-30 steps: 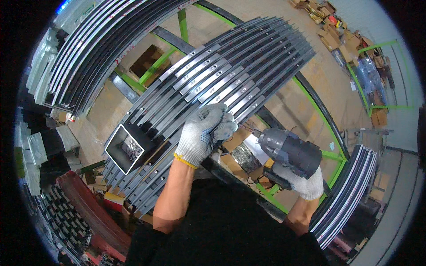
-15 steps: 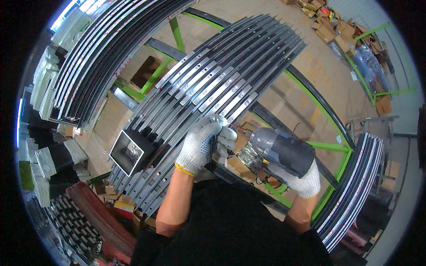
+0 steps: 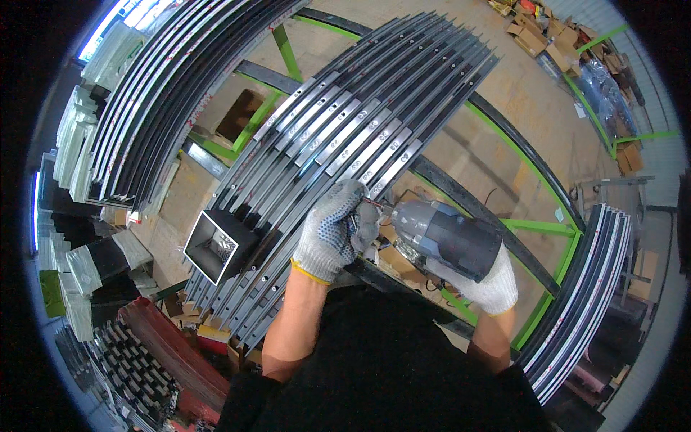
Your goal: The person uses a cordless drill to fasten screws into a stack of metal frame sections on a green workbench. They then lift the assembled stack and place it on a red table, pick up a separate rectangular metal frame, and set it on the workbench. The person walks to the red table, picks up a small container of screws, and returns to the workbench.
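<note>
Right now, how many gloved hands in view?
2: right hand, holding the drill; left hand, near its front end. The drill partly hides the right.

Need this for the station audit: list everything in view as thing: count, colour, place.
Bulky cylindrical power drill: one, dark grey, right of centre
Long narrow metal bars: many, grey with bright silver sections, centre
Open rectangular box: one, black with white rim, on the bars, left
Small metal pieces: uncountable, silver, inside the box
Metal rack frame: at least one, green and black, beneath the bars
Stacked long profiles: two stacks, black and silver, upper left and lower right
Cardboard boxes: many, brown, upper right
Left grip: one, white glove with blue dots, by the drill's tip
Right grip: one, white glove, holding the drill
Forearms: two, bare, lower centre
</note>
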Demonstrator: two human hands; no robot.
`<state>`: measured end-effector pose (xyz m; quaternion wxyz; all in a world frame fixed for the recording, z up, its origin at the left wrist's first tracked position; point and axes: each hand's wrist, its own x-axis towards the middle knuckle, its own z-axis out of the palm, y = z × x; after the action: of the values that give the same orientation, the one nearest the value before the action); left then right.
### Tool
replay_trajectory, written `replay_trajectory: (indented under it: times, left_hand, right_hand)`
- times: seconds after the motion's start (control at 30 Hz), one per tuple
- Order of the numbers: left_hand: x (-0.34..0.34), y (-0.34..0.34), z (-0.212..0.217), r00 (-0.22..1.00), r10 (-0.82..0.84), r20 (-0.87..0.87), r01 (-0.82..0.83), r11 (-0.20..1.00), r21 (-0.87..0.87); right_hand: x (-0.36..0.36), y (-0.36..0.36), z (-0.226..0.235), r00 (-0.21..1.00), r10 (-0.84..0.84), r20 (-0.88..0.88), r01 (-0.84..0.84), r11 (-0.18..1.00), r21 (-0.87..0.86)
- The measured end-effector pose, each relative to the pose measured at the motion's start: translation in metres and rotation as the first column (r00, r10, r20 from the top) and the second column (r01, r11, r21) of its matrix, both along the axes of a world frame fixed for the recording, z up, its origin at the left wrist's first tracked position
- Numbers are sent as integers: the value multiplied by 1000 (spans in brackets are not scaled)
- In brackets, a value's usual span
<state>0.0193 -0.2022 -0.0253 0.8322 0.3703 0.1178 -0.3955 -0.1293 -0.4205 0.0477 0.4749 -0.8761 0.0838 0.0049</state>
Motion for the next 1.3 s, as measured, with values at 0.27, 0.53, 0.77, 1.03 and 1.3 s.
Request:
replay_trajectory:
  times: [0.27,0.53,0.77,1.03,1.3]
  left_hand:
    - [-14,-8,1,990,87,-108,-112,962,-249]
    - [27,4,2,960,-66,274,25,989,149]
    - [80,-4,15,656,-399,641,-119,784,609]
    - [121,-20,-7,777,-396,489,-5,773,635]
    - [130,-25,-9,866,-378,327,137,809,572]
  right_hand:
    - [5,1,-17,994,64,92,-51,989,-137]
    - [35,-18,-6,974,195,113,-170,966,-197]
    - [112,-26,27,985,172,21,-160,950,-267]
    - [237,-28,48,961,185,-205,-273,750,-603]
    - [279,-13,49,912,235,-336,-406,636,-656]
